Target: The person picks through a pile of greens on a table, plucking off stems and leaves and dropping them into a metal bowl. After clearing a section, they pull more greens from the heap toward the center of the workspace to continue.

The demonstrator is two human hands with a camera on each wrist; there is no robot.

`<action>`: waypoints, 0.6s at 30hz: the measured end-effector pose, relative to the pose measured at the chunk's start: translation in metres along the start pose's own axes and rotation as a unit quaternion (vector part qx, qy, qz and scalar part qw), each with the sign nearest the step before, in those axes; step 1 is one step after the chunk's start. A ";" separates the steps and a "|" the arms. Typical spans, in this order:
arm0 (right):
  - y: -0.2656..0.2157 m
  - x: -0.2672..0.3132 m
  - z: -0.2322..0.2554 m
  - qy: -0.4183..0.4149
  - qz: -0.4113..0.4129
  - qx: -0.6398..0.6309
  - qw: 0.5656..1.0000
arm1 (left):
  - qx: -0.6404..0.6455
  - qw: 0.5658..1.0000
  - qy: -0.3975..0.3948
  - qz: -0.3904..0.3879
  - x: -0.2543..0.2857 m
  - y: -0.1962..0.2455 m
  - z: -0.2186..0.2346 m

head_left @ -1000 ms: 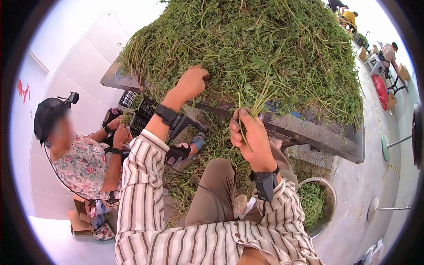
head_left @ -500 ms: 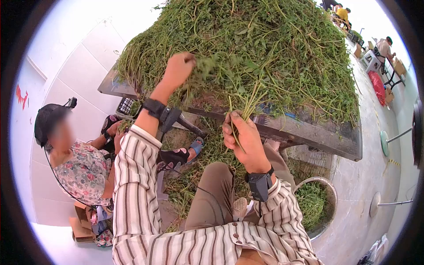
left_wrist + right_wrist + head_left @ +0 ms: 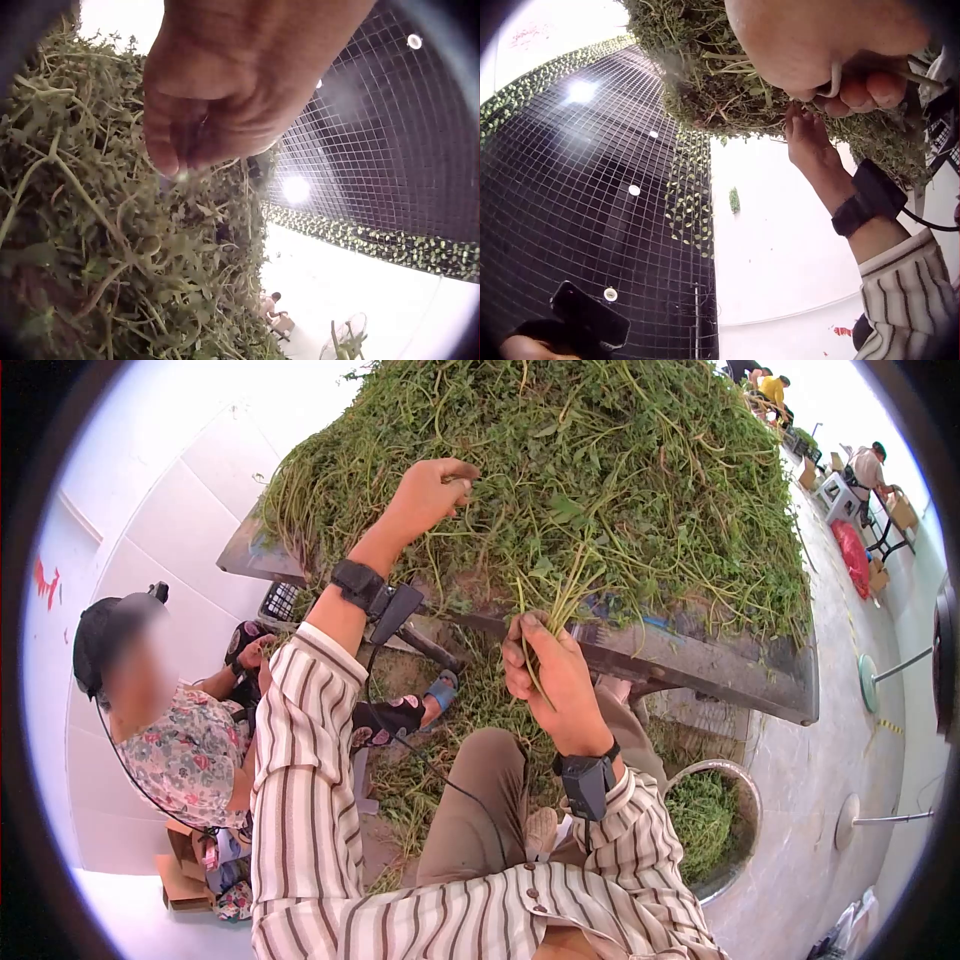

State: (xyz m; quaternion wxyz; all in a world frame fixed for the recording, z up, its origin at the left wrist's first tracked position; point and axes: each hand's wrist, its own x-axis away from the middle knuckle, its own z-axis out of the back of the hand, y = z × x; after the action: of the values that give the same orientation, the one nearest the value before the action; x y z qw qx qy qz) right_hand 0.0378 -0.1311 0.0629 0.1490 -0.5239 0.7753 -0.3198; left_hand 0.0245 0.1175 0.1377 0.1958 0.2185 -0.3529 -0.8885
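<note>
Leafy green plants with long stems lie in a big pile (image 3: 560, 470) on a dark table. My left hand (image 3: 430, 495) hovers over the near left part of the pile, its fingers bent and nothing visible between thumb and index finger. In the left wrist view the left hand's fingertips (image 3: 174, 166) overlap the leaves. A small bunch of stems (image 3: 570, 592) is held by my right hand (image 3: 555, 675), pinched between thumb and fingers in front of the table edge. The right wrist view shows the right fingers (image 3: 885, 88) curled around a stem.
A round tub (image 3: 752, 830) with greens stands at the lower right. Another person (image 3: 190, 750) sits at the left, near a black crate (image 3: 280, 602). Fallen greens (image 3: 410, 800) lie on the floor around my legs. The dark table edge (image 3: 720, 678) runs beyond my right hand.
My left hand moved left, greens swinging in a blur beneath it, then back right and up over the pile. My right hand keeps its bunch of stems and shifts slightly left.
</note>
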 end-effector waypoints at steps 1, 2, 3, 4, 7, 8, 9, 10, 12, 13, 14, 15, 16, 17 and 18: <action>0.000 0.000 0.000 0.001 -0.001 0.000 1.000 | 0.019 0.999 0.028 -0.001 -0.001 -0.005 0.001; -0.001 0.000 0.000 0.002 0.002 0.002 1.000 | 0.037 0.998 0.056 -0.003 -0.001 -0.010 0.003; -0.001 0.001 -0.001 0.002 0.003 0.004 1.000 | 0.036 0.998 0.057 -0.001 0.002 -0.011 0.007; -0.001 0.001 -0.001 0.002 0.000 0.003 1.000 | 0.044 0.997 0.067 0.009 0.006 -0.011 0.010; -0.002 0.001 -0.002 0.019 0.004 0.008 1.000 | 0.030 0.996 0.075 0.024 0.017 -0.015 0.020; -0.002 0.001 -0.002 0.009 0.002 0.004 1.000 | 0.012 0.997 0.074 0.031 0.020 -0.017 0.023; -0.001 0.000 -0.002 -0.002 0.001 0.000 1.000 | 0.011 0.997 0.073 0.031 0.023 -0.020 0.025; 0.000 0.000 -0.002 -0.002 -0.001 -0.001 1.000 | -0.003 0.998 0.062 0.029 0.027 -0.024 0.026; 0.001 0.000 -0.003 0.002 0.003 0.005 1.000 | -0.017 0.998 0.052 0.028 0.034 -0.033 0.027; 0.001 -0.001 -0.003 0.002 0.003 0.006 1.000 | -0.014 0.998 0.050 0.033 0.035 -0.037 0.025; 0.002 -0.001 -0.003 0.005 0.001 0.005 1.000 | -0.010 0.998 0.047 0.039 0.037 -0.042 0.023; 0.002 -0.002 -0.003 0.010 0.002 0.004 1.000 | -0.007 0.998 0.045 0.036 0.039 -0.037 0.022; 0.002 -0.002 -0.003 0.014 0.005 0.005 1.000 | -0.020 0.998 0.023 0.050 0.043 -0.027 0.021; 0.003 -0.003 -0.003 0.014 -0.002 0.000 1.000 | -0.033 0.997 -0.002 0.064 0.045 -0.021 0.018; 0.002 -0.003 -0.002 0.013 -0.008 -0.005 1.000 | -0.030 0.998 -0.005 0.059 0.043 -0.021 0.013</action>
State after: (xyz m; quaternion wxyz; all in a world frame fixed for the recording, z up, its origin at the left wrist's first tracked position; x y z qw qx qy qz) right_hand 0.0363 -0.1272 0.0625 0.1339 -0.5265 0.7747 -0.3236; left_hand -0.0220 0.1169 0.1201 0.2525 0.1865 -0.3394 -0.8867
